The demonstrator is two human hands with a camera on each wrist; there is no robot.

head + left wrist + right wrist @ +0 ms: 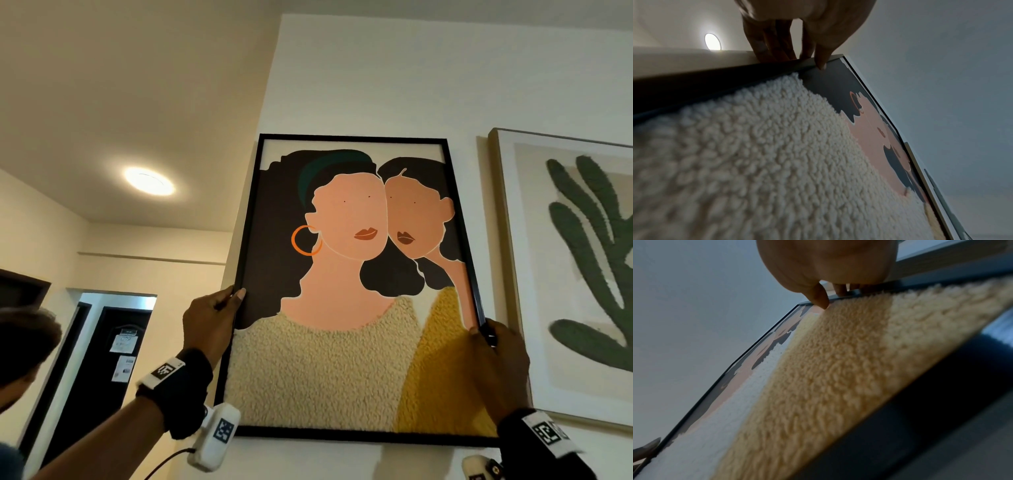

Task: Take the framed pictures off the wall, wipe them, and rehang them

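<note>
A black-framed picture (352, 284) of two women, with tufted cream and yellow tops, is held up against the white wall. My left hand (212, 317) grips its left frame edge, thumb on the front and fingers behind. In the left wrist view the left hand (807, 48) pinches the black frame (715, 78). My right hand (493, 356) grips the right frame edge at a similar height. The right wrist view shows the right hand (830, 280) with its thumb on the front of the picture (838, 361) and fingers behind the frame.
A second picture (579, 260) with a green plant and a light wooden frame hangs on the wall just right of the first. A ceiling light (149, 181) glows at the left. A dark doorway (102, 363) lies lower left. Another person's head (24, 346) shows at the left edge.
</note>
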